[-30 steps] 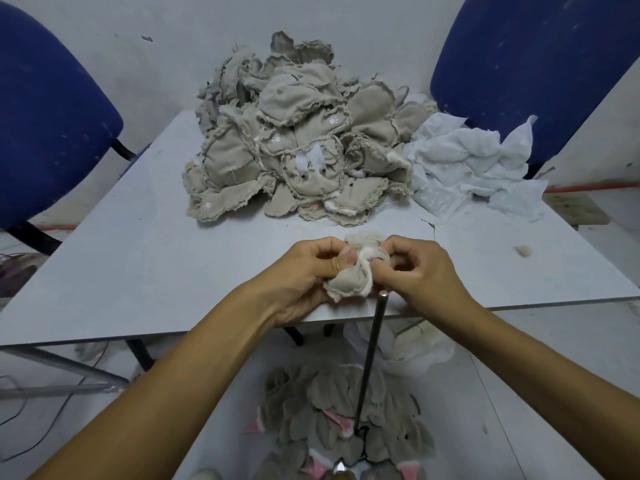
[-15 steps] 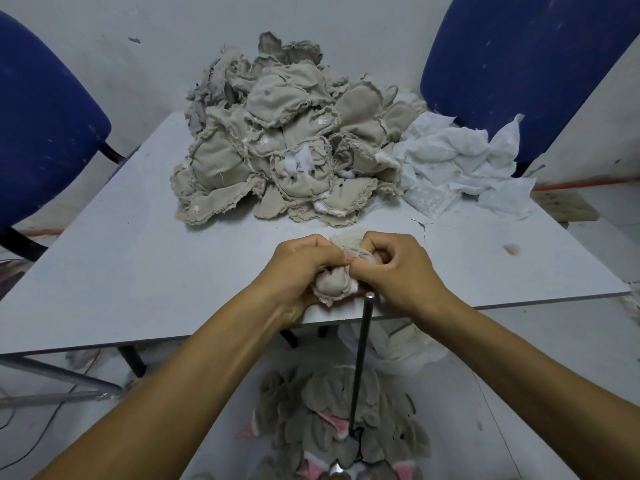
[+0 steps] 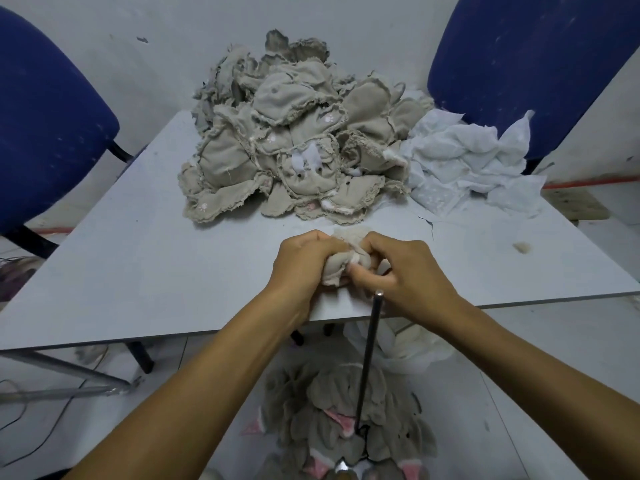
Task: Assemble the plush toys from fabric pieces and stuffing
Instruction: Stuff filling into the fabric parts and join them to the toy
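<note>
Gripping beige plush piece (image 3: 337,268) between your left hand (image 3: 300,263) and right hand (image 3: 398,271), fingers curled round it | soft, frayed-edged, crumpled fabric

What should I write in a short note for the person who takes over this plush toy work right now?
Left hand: grips the beige fabric piece at the near table edge.
Right hand: pinches the same piece from the other side.
Metal rod stands upright just below the hands.
Beige pile of unturned pieces lies at the far side of the table, white fabric to its right.
Done: grey plush pieces lie on the floor below.
Left: finish this piece, then work through the beige pile.
</note>
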The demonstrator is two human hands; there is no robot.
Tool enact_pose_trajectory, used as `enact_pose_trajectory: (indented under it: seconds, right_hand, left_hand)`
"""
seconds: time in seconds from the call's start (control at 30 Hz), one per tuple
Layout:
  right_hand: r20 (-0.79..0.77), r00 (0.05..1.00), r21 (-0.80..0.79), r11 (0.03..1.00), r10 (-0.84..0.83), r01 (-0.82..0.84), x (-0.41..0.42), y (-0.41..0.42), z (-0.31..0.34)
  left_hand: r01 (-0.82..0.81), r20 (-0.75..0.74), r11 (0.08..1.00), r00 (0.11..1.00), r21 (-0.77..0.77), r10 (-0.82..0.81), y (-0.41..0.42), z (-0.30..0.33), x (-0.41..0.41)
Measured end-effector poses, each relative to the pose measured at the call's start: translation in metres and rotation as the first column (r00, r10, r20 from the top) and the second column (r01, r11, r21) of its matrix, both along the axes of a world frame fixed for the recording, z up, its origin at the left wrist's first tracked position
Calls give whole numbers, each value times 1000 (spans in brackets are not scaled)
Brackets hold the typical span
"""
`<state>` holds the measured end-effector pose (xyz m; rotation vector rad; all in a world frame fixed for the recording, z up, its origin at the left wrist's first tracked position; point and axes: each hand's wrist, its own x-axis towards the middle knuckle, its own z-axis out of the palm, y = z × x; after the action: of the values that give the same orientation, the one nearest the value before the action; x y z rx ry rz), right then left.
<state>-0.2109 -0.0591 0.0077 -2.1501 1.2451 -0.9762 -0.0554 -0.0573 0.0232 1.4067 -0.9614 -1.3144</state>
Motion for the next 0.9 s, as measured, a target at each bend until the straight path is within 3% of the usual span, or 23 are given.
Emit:
enact_pose_trajectory:
  seconds: [0.07, 0.17, 0.33, 0.43, 0.57, 0.7, 0.8, 0.9]
  right_hand:
    - [64, 997, -6, 999, -52, 53, 1, -2, -4]
    - [162, 970, 115, 980, -178, 161, 1, -9, -5]
    - [176, 965, 211, 965, -195, 157, 1, -15, -6]
    - [278, 959, 330, 943, -61, -35, -4, -14, -2]
    - [380, 921, 356, 906, 85, -230, -8, -9, 1]
    - [172, 982, 247, 962, 77, -118, -7, -6, -1]
    - [115, 993, 155, 988, -28, 10, -3, -3, -4]
    - [94, 993, 137, 989, -66, 52, -3, -6, -5]
  left_hand:
    - [83, -76, 997, 994, -1, -82, 0, 3, 4]
    - [159, -207, 987, 966, 9, -153, 0, 2, 10]
    - [215, -85, 975, 972, -52, -219, 1, 4, 11]
    - [154, -2, 986, 988, -58, -155, -1, 0, 9]
    - [5, 84, 997, 996, -79, 1, -2, -3, 2]
    - [-34, 122, 997, 992, -62, 42, -5, -7, 2]
    - [-21, 233, 997, 972, -72, 38, -4, -6, 1]
    - [80, 132, 997, 988, -6, -78, -6, -3, 7]
